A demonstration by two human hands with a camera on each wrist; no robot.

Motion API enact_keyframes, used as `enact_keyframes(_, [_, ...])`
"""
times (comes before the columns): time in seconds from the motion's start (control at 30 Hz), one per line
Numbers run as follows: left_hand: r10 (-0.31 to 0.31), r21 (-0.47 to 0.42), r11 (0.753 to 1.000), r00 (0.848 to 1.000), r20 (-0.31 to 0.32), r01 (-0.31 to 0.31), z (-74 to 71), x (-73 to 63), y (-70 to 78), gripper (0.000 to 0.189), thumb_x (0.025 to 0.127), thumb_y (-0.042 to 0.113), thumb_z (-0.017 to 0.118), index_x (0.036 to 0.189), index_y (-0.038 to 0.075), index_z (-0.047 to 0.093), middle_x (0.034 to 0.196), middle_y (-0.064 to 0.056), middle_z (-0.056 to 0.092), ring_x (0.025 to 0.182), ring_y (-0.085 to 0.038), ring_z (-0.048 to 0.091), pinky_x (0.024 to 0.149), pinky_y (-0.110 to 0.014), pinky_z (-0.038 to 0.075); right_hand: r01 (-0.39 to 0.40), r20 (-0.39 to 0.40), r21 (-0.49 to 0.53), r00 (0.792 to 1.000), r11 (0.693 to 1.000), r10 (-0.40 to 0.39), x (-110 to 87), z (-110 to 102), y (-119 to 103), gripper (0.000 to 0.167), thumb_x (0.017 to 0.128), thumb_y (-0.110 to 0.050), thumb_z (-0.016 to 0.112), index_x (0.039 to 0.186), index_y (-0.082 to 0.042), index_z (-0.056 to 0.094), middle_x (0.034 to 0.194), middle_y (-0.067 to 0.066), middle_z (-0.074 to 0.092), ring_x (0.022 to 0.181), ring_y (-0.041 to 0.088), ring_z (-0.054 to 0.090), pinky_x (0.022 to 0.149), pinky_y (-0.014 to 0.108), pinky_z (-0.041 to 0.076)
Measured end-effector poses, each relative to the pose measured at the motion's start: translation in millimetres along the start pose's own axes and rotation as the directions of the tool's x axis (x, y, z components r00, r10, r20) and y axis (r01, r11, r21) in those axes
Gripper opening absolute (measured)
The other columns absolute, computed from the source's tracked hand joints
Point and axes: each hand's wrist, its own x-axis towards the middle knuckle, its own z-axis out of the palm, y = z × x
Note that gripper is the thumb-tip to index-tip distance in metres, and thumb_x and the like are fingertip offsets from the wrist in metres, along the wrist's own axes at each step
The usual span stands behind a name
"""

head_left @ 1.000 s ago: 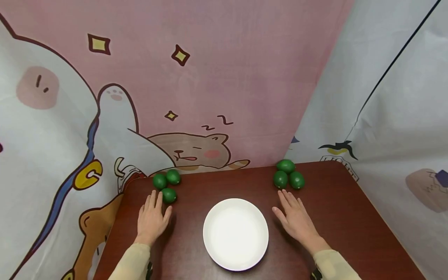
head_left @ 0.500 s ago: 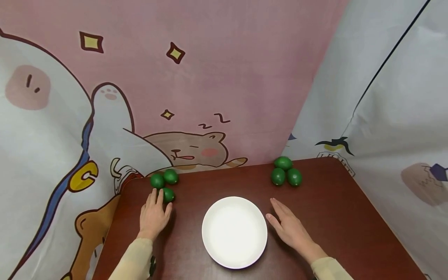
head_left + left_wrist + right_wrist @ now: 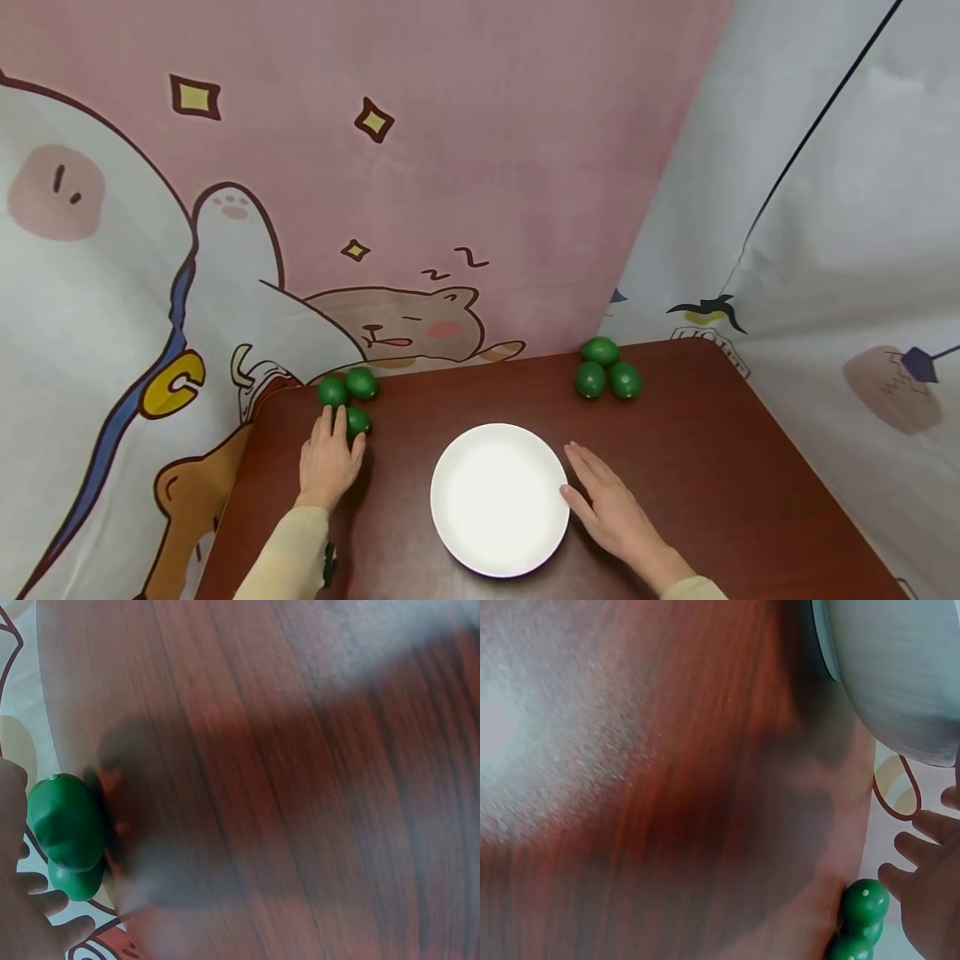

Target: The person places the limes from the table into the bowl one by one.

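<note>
My left hand (image 3: 327, 467) reaches over the left side of the table with fingers extended, its fingertips overlapping a group of three green limes. The nearest lime (image 3: 357, 422) lies beside the index finger, partly hidden; another lime (image 3: 66, 821) view from the left wrist shows it close to that hand. My right hand (image 3: 611, 510) is at the right rim of a round white plate (image 3: 500, 500), fingers straight and thumb tip right at the rim. The right wrist view shows the plate's curved outer side (image 3: 907, 675) near the fingers (image 3: 930, 825).
Three more limes (image 3: 590, 380) sit together at the back right of the dark red-brown table (image 3: 720, 467). A cartoon-printed cloth (image 3: 480, 167) hangs right behind the table's back edge and along both sides.
My right hand has moved left and nearer, away from the right-hand limes to the plate's rim. My left hand stays by the left limes. The view has shifted slightly.
</note>
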Motion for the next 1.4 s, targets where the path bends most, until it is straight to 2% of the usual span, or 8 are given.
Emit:
enact_keyframes(0.07, [-0.009, -0.004, 1.000, 1.000, 0.007, 0.009, 0.5, 0.0, 0.6, 0.069, 0.104, 0.034, 0.056, 0.158, -0.003, 0.035, 0.163, -0.031, 0.027, 0.145, -0.050, 0.032, 0.109, -0.070, 0.036, 0.009, -0.010, -0.015, 1.000, 1.000, -0.009, -2.6, 2.3, -0.9, 0.060, 0.099, -0.027, 0.069, 0.152, -0.005, 0.051, 0.152, 0.015, 0.054, 0.138, 0.041, 0.052, 0.110, 0.056, 0.043])
enact_keyframes(0.13, [-0.012, -0.010, 1.000, 1.000, 0.014, 0.012, 1.6, 0.2, 1.2, 0.068, 0.104, 0.033, 0.056, 0.158, -0.003, 0.034, 0.163, -0.031, 0.026, 0.146, -0.050, 0.032, 0.110, -0.070, 0.035, 0.013, -0.018, -0.018, 1.000, 1.000, -0.013, -4.4, 4.0, -1.8, 0.060, 0.099, -0.027, 0.069, 0.151, -0.006, 0.052, 0.152, 0.015, 0.055, 0.138, 0.041, 0.052, 0.119, 0.044, 0.036])
enact_keyframes(0.2, [-0.006, -0.009, 1.000, 1.000, 0.011, 0.006, 3.6, -0.2, 1.8, 0.068, 0.104, 0.032, 0.056, 0.157, -0.004, 0.035, 0.163, -0.032, 0.026, 0.145, -0.051, 0.032, 0.109, -0.070, 0.036, 0.024, -0.028, -0.026, 0.999, 0.999, -0.024, -5.4, 4.9, -2.5, 0.059, 0.098, -0.027, 0.070, 0.151, -0.006, 0.053, 0.151, 0.015, 0.055, 0.137, 0.041, 0.053, 0.125, 0.029, 0.023])
enact_keyframes(0.3, [0.006, -0.009, 1.000, 1.000, -0.008, -0.006, 6.3, -1.5, 2.3, 0.067, 0.103, 0.031, 0.058, 0.156, -0.004, 0.037, 0.162, -0.033, 0.028, 0.143, -0.051, 0.034, 0.107, -0.071, 0.037, 0.051, -0.041, -0.036, 0.998, 0.998, -0.052, -5.5, 6.0, -3.2, 0.059, 0.097, -0.026, 0.071, 0.149, -0.004, 0.055, 0.149, 0.017, 0.056, 0.136, 0.041, 0.053, 0.120, 0.011, -0.002])
enact_keyframes(0.7, [-0.008, -0.069, 0.998, 1.000, 0.031, 0.010, 11.9, -5.4, 6.2, 0.067, 0.104, 0.026, 0.057, 0.156, -0.008, 0.033, 0.163, -0.031, 0.027, 0.147, -0.049, 0.032, 0.111, -0.069, 0.035, 0.110, -0.063, -0.097, 0.991, 0.989, -0.116, -8.5, 10.0, -2.8, 0.061, 0.095, -0.029, 0.073, 0.147, -0.003, 0.056, 0.148, 0.020, 0.057, 0.136, 0.040, 0.054, 0.122, 0.017, -0.007])
enact_keyframes(1.07, [-0.018, -0.145, 0.989, 1.000, -0.025, 0.014, 15.4, 2.9, 6.7, 0.058, 0.103, 0.022, 0.062, 0.147, -0.010, 0.042, 0.159, -0.032, 0.033, 0.146, -0.049, 0.035, 0.110, -0.067, 0.038, 0.175, -0.092, -0.118, 0.978, 0.978, -0.186, -10.5, 7.8, -3.1, 0.062, 0.094, -0.028, 0.073, 0.147, -0.002, 0.055, 0.148, 0.019, 0.057, 0.135, 0.039, 0.054, 0.124, 0.019, -0.006])
enact_keyframes(1.2, [-0.016, -0.186, 0.983, 0.997, -0.076, 0.002, 18.3, 4.5, 5.6, 0.048, 0.102, 0.019, 0.065, 0.139, -0.008, 0.049, 0.153, -0.033, 0.040, 0.138, -0.051, 0.043, 0.106, -0.066, 0.042, 0.177, -0.090, -0.123, 0.978, 0.977, -0.188, -11.6, 7.7, -2.3, 0.063, 0.093, -0.029, 0.073, 0.148, -0.003, 0.055, 0.148, 0.019, 0.057, 0.135, 0.038, 0.054, 0.124, 0.020, -0.006])
enact_keyframes(1.4, [-0.035, -0.211, 0.977, 0.996, -0.077, 0.018, 15.4, 8.2, 8.8, 0.030, 0.099, 0.012, 0.068, 0.122, -0.002, 0.055, 0.142, -0.029, 0.048, 0.123, -0.051, 0.054, 0.094, -0.066, 0.048, 0.176, -0.085, -0.122, 0.979, 0.977, -0.187, -12.8, 8.0, -2.1, 0.064, 0.094, -0.028, 0.073, 0.149, -0.003, 0.054, 0.149, 0.019, 0.056, 0.136, 0.038, 0.054, 0.124, 0.020, -0.007])
